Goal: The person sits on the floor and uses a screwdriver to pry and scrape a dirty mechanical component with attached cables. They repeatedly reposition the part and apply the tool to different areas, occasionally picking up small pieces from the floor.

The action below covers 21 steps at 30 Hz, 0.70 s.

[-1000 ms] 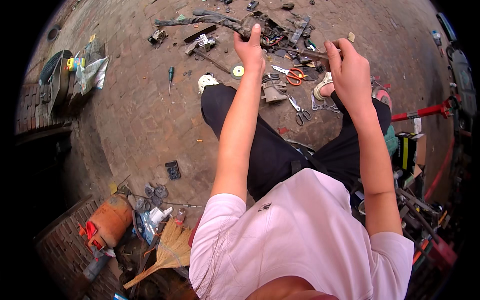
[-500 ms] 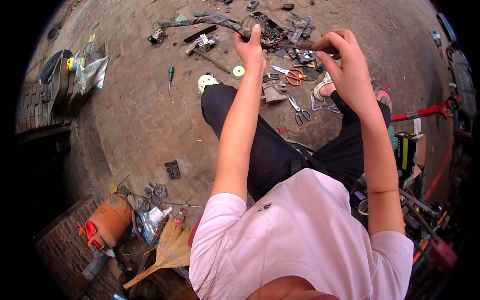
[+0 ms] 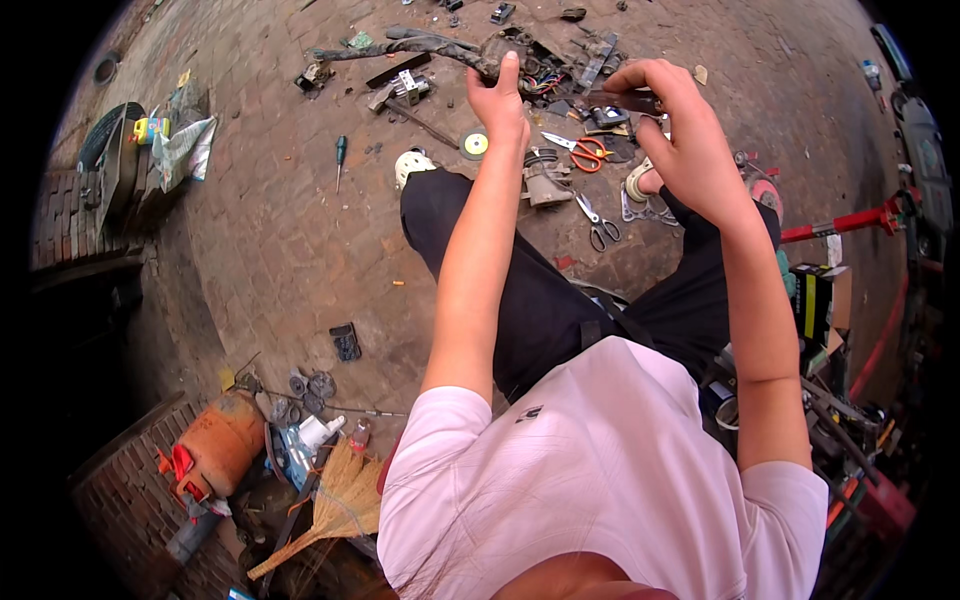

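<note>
High in the view, my left hand point(image 3: 498, 105) grips a grimy dark housing point(image 3: 500, 50) with its thumb up. A thick black sheathed cable point(image 3: 400, 46) runs off the housing to the left. On its right side a bundle of thin coloured wires point(image 3: 548, 84) shows. My right hand point(image 3: 680, 130) is closed on a slim dark tool point(image 3: 625, 99), fingers above it and thumb below. This tool points left toward the wires; its kind cannot be made out, nor whether its tip touches them.
Below my hands lie orange-handled scissors point(image 3: 588, 153), dark-handled scissors point(image 3: 600, 225), a yellow-centred disc point(image 3: 474, 145), a hammer point(image 3: 420, 120) and a metal part point(image 3: 547, 180). A screwdriver point(image 3: 341, 160) lies further left. An orange gas cylinder point(image 3: 222, 440) and straw broom point(image 3: 345, 495) are lower left.
My right hand has shifted slightly left with the slim tool, and its fingers have changed their hold, the thumb now lower. My left hand and the housing stay nearly in place.
</note>
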### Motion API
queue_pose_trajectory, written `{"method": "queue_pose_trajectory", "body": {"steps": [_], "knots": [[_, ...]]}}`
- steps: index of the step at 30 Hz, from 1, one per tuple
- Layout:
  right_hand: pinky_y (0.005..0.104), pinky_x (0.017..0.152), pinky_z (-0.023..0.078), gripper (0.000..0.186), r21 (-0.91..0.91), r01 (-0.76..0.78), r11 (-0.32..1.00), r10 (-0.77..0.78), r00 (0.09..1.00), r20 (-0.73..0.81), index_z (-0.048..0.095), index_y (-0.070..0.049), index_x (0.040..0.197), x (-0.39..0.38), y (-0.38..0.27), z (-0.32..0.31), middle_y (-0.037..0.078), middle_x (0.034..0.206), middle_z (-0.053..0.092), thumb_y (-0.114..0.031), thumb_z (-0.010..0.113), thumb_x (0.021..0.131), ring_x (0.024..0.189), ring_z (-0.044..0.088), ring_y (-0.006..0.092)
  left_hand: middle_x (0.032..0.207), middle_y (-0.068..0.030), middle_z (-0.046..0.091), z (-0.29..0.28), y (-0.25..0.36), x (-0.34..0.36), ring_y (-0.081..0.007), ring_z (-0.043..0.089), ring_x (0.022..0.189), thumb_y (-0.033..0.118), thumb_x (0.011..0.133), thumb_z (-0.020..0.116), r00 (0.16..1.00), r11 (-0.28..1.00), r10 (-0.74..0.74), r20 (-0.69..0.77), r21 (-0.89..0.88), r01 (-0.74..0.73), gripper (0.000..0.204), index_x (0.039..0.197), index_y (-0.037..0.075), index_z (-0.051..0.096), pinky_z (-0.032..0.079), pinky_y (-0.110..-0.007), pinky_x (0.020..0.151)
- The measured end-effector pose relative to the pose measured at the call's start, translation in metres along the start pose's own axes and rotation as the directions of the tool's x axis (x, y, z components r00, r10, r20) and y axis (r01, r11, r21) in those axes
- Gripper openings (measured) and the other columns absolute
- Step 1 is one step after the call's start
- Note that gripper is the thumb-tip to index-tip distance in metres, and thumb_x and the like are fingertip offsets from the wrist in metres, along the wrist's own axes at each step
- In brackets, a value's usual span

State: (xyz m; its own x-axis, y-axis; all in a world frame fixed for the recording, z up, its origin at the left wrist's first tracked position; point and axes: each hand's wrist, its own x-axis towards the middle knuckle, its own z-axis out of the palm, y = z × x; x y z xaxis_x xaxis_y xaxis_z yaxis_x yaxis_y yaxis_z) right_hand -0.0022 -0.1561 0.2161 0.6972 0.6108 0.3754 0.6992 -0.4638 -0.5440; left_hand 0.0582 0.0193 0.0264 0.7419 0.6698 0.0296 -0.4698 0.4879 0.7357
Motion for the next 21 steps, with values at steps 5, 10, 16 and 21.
{"method": "queue_pose_trajectory", "body": {"steps": [5,10,16,21], "knots": [[0.0390,0.076,0.049,0.024,-0.098,-0.248,0.964,0.221,0.948,-0.229,0.055,0.000,0.109,0.002,-0.007,0.012,0.016,0.097,0.059,-0.008,0.061,0.086,0.090,0.063,0.0298,0.102,-0.0021,0.062,0.002,0.000,0.000,-0.0113,0.056,0.089,0.009,0.082,0.072,1.000,1.000,0.015,0.001,-0.022,-0.015,0.031,0.107,0.002,0.057,0.045,-0.027,0.081],[0.0353,0.080,0.049,0.029,-0.205,-0.414,0.887,0.407,0.910,-0.078,0.052,-0.002,0.116,0.008,-0.009,0.005,0.015,0.102,0.057,-0.010,0.059,0.089,0.095,0.061,0.0278,0.102,-0.0021,0.062,0.001,0.001,0.000,-0.0113,0.055,0.089,0.008,0.082,0.072,1.000,1.000,0.027,-0.016,-0.005,-0.027,0.031,0.107,0.002,0.057,0.045,-0.027,0.081],[0.0357,0.074,0.050,0.032,0.101,-0.067,0.993,0.072,0.996,-0.051,0.055,-0.007,0.116,0.003,0.001,0.010,0.014,0.097,0.058,-0.003,0.058,0.084,0.085,0.063,0.0267,0.102,-0.0023,0.061,-0.001,-0.002,0.002,-0.0116,0.055,0.089,0.008,0.082,0.072,1.000,1.000,0.022,-0.009,-0.019,-0.022,0.031,0.108,0.002,0.056,0.044,-0.028,0.082],[0.0344,0.078,0.050,0.030,-0.147,-0.203,0.968,0.145,0.931,-0.334,0.053,-0.005,0.119,0.012,-0.012,0.018,0.013,0.104,0.059,-0.016,0.059,0.092,0.093,0.064,0.0252,0.103,-0.0030,0.061,0.003,0.001,0.000,-0.0124,0.055,0.090,0.009,0.082,0.072,1.000,0.999,0.024,-0.002,-0.045,-0.024,0.031,0.108,0.002,0.056,0.045,-0.028,0.082]]}}
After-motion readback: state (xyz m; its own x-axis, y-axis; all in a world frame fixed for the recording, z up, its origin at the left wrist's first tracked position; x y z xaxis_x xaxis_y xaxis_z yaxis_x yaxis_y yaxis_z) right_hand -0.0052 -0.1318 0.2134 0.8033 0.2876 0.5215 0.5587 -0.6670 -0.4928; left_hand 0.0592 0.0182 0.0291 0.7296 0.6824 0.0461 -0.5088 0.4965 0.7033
